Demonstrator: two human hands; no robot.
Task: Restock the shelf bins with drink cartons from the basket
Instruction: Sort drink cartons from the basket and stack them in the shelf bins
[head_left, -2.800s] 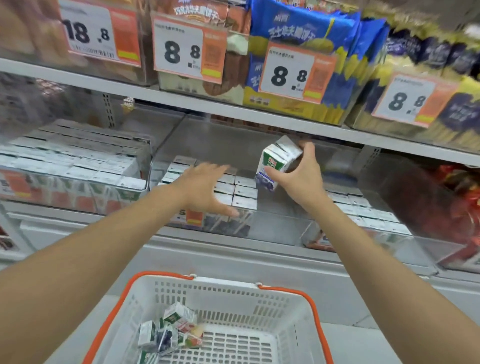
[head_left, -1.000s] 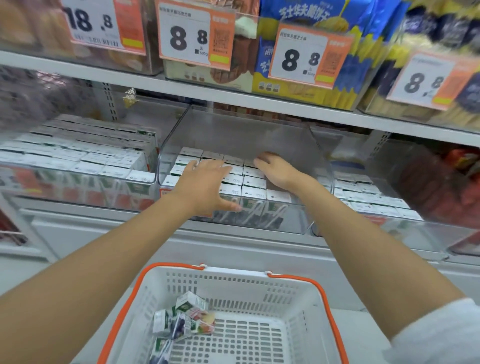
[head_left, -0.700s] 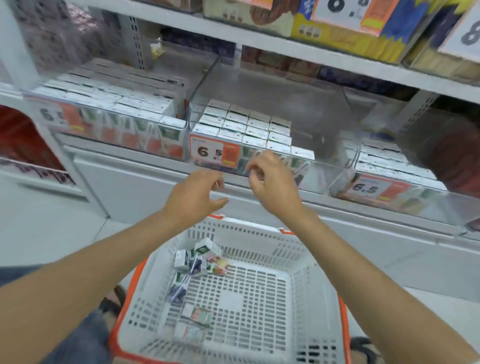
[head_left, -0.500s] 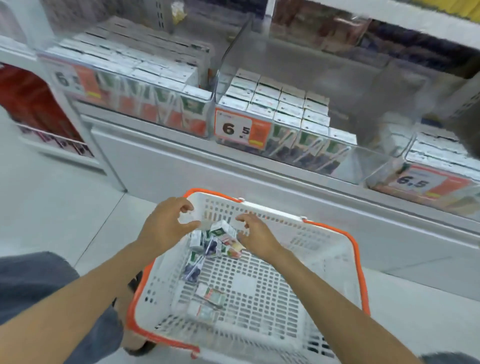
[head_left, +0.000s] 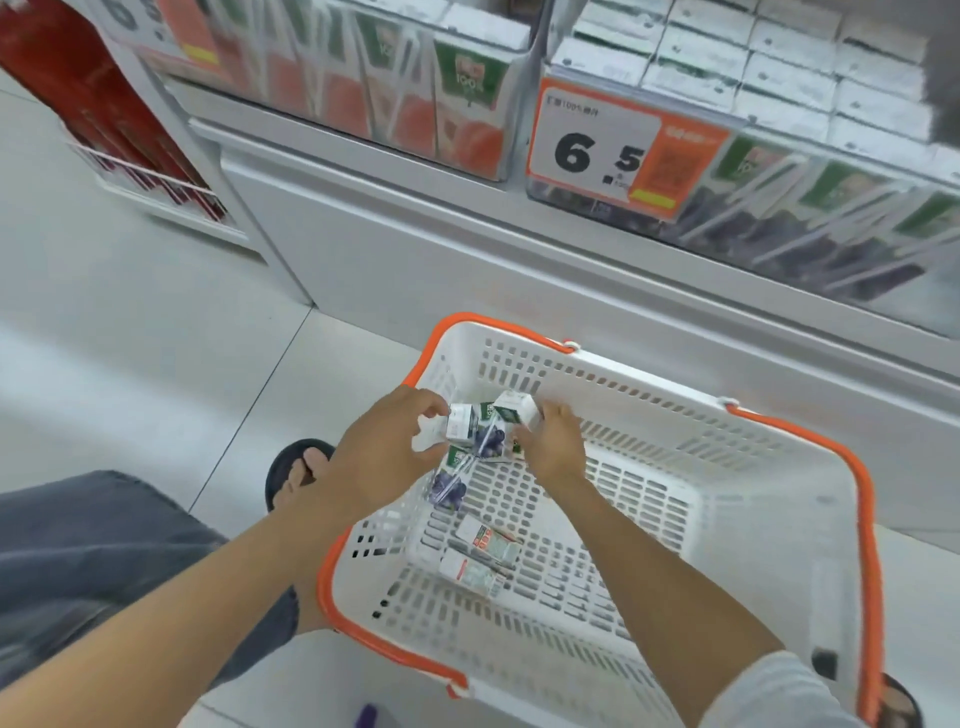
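both hands are down in the white slotted plastic basket with an orange rim (head_left: 863, 519), which sits on the pale floor tiles (head_left: 130, 338) just in front of the shelving. the left hand (head_left: 384, 452) has fingers and thumb curled round a small white carton with a purple fruit print (head_left: 461, 425), near the basket's far left corner. the right hand (head_left: 553, 448) curls its fingers on a white-and-green carton (head_left: 515, 409) that touches the first. a third purple-printed carton (head_left: 448, 483) lies flat on the basket floor just below them. two red-marked cartons (head_left: 485, 540) lie side by side nearer the person. above, a clear plastic shelf bin (head_left: 810, 228) holds rows of upright cartons and carries a white and orange price tag reading 6.5 (head_left: 597, 148). the neighbouring clear bin (head_left: 519, 62) to its left holds orange-printed cartons. a foot in a dark sandal (head_left: 298, 467) stands left of the basket.
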